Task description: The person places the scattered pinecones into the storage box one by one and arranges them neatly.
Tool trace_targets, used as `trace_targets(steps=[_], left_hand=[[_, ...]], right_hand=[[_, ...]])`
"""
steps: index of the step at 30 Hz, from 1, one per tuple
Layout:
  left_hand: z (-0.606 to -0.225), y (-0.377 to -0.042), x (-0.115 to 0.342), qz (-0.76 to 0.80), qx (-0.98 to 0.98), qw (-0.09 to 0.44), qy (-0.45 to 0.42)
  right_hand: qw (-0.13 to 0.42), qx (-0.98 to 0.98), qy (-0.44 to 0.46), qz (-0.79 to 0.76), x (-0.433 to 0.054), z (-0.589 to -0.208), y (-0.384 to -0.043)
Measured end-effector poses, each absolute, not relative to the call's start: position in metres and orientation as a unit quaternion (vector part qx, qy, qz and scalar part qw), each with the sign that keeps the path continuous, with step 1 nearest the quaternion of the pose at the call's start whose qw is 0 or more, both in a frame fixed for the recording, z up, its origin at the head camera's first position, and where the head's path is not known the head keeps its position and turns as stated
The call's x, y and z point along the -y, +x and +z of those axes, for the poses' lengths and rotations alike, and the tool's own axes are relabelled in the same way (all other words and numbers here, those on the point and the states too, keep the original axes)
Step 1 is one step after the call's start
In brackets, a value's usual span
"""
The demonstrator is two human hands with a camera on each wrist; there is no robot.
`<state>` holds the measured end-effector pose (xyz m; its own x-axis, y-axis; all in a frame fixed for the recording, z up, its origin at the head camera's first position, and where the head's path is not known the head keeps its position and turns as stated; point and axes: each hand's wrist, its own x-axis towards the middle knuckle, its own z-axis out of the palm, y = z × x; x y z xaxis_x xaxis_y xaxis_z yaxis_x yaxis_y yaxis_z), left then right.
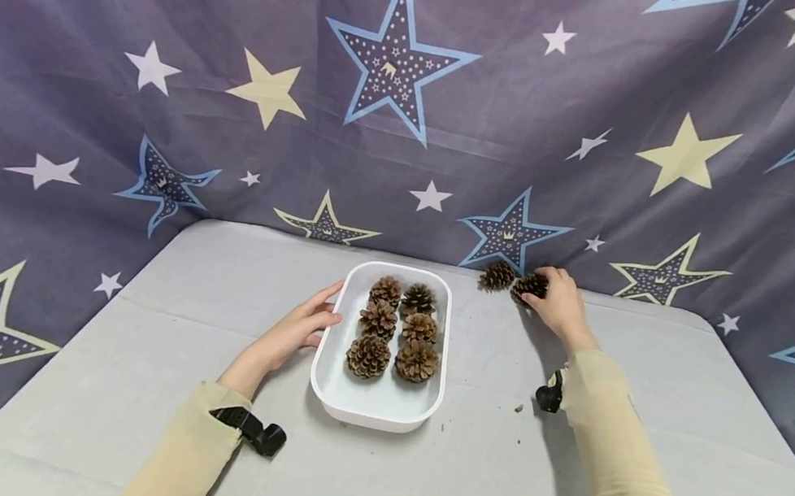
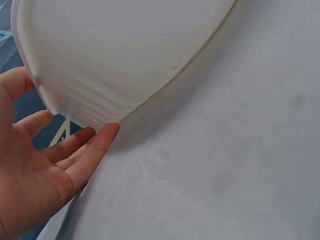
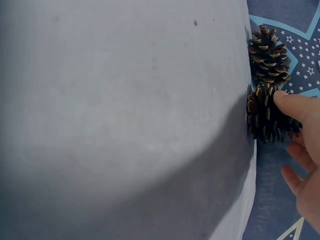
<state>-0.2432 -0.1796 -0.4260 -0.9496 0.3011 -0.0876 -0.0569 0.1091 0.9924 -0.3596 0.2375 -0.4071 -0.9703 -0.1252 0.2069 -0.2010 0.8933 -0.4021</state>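
My left hand [image 1: 296, 330] touches the left side of a white rectangular tub [image 1: 374, 421], its fingers spread along the wall; in the left wrist view the fingertips [image 2: 111, 131] rest at the tub's outer side [image 2: 100, 100]. Inside the tub, several brown pine cones [image 1: 368, 357] stand in two columns. At the table's back edge, my right hand [image 1: 562, 304] holds a dark pine cone [image 1: 527, 287] between thumb and fingers. Another pine cone [image 1: 496, 276] lies just left of it, and the right wrist view shows the held cone [image 3: 262, 117] right beside that second cone [image 3: 270, 56].
The tub stands on a pale grey cloth-covered table [image 1: 481, 487]. Behind it hangs a dark curtain [image 1: 453, 148] printed with stars, close to the back edge. Small brown crumbs [image 1: 518, 408] lie on the cloth right of the tub.
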Motion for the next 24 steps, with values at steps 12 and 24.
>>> trace_targets(steps=[12,24], left_hand=[[-0.425,-0.243,0.180,0.655,-0.739,0.135,0.084],[-0.426,-0.244,0.180,0.658,-0.736,0.133,0.088]], right_hand=[[0.106,0.960,0.102,0.238,-0.240,-0.408,-0.353],[0.116,0.952,0.163,0.230,-0.229,-0.399,-0.340]])
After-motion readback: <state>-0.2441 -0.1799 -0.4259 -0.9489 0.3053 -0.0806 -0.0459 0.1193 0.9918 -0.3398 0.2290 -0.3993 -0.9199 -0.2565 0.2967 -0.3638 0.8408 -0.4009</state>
